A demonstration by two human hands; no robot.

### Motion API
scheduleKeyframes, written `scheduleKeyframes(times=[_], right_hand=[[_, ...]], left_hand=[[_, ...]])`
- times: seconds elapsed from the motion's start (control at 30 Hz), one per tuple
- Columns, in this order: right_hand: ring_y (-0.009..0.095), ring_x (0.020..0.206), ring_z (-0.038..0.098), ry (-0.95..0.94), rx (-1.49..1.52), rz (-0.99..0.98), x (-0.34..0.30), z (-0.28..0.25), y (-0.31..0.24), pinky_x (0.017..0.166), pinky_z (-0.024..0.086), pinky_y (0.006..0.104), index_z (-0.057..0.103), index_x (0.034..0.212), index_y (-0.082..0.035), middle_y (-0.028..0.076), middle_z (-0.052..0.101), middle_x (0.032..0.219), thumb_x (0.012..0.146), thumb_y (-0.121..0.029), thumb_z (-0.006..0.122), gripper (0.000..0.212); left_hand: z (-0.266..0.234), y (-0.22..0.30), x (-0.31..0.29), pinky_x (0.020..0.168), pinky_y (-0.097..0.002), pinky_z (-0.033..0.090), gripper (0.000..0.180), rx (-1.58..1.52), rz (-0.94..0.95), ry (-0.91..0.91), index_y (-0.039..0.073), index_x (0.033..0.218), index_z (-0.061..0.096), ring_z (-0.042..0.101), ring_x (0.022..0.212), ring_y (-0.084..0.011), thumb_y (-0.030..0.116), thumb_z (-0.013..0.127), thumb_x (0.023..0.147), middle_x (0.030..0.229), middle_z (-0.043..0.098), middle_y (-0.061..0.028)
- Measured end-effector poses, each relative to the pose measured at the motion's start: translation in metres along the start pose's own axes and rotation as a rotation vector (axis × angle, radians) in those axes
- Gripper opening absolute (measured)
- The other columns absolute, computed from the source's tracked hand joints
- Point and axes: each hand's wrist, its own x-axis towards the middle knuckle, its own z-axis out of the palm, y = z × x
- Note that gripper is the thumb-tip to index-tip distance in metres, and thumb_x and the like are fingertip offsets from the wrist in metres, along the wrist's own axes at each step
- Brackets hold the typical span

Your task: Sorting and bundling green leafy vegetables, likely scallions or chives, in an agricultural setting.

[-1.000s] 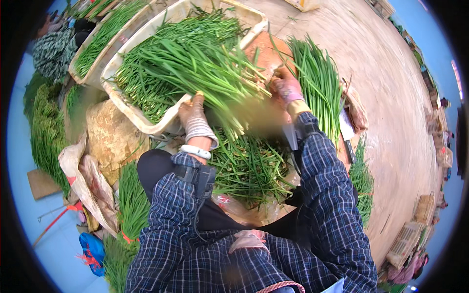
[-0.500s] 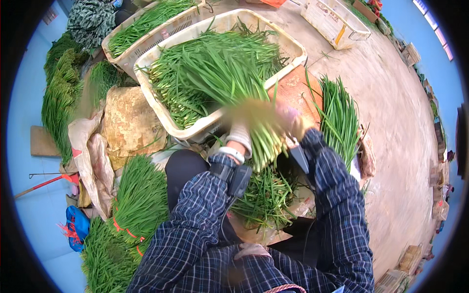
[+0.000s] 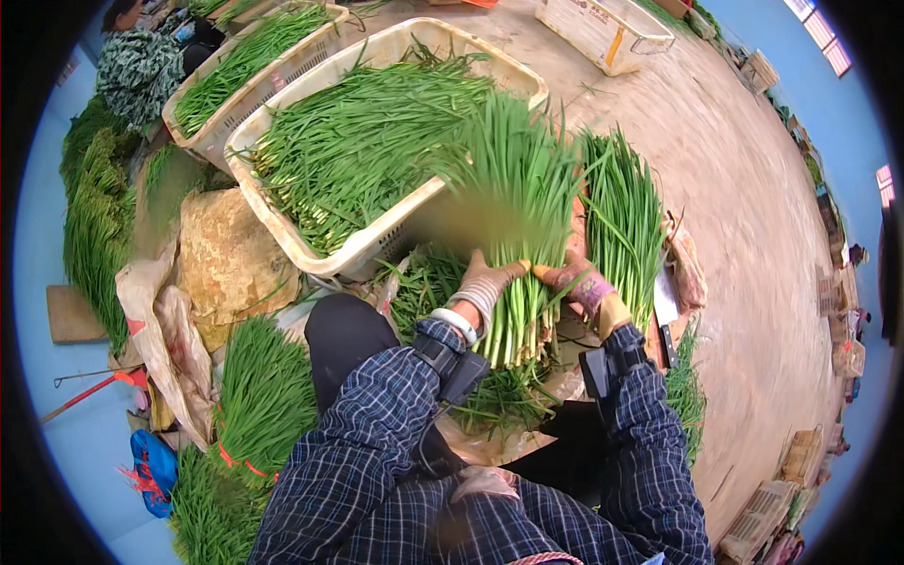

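Note:
Both gloved hands grip one thick bunch of garlic chives (image 3: 527, 198), its leaves fanning away from me and its pale stem ends toward my lap. My left hand (image 3: 484, 287) closes round the left side of the stems, thumb pointing inward. On the right side my right hand (image 3: 579, 284) does the same, its thumb near the other. Right of the bunch lies a second pile of chives (image 3: 626, 217). A knife (image 3: 667, 320) with a dark handle is beside that pile. Trimmed scraps (image 3: 504, 400) lie below the stems. A blurred spot covers part of the leaves.
A large white crate (image 3: 395, 212) full of chives stands ahead left, with another crate (image 3: 235, 122) behind it. Tied chive bundles (image 3: 268, 395) lie at my left. A white crate (image 3: 603, 38) sits far right. Another person (image 3: 141, 75) is at the far left.
The bunch has moved right, away from over the large crate, and now stands more upright. My right hand has come round its right side. The view has shifted, and the knife now shows.

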Motion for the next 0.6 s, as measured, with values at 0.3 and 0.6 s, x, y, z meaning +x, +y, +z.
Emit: scheduleKeyframes(times=[0.3,0.6], right_hand=[[0.026,0.095,0.062,0.473,-0.280,-0.168,0.076,-0.062,0.037,0.085,0.050,0.0321,0.043,0.128,0.004,0.018,0.061,0.112,0.075,-0.038,0.072,0.073],[0.020,0.081,0.062,0.133,0.722,-0.139,-0.004,0.025,-0.085,0.071,0.052,0.0297,0.058,0.112,0.002,0.011,0.065,0.097,0.082,-0.036,0.066,0.049]], left_hand=[[0.047,0.083,-0.017,0.105,-0.0360,0.030,0.120,0.278,0.110,-0.052,-0.016,0.135,0.016,0.036,0.127,-0.0374,0.055,0.078,0.060,0.135,0.033,-0.0343],[-0.017,0.061,0.004,0.075,-0.0334,0.053,0.039,-0.106,0.207,-0.399,0.002,0.107,0.059,0.063,0.081,-0.0224,0.022,0.072,0.076,0.096,0.065,-0.0089]])
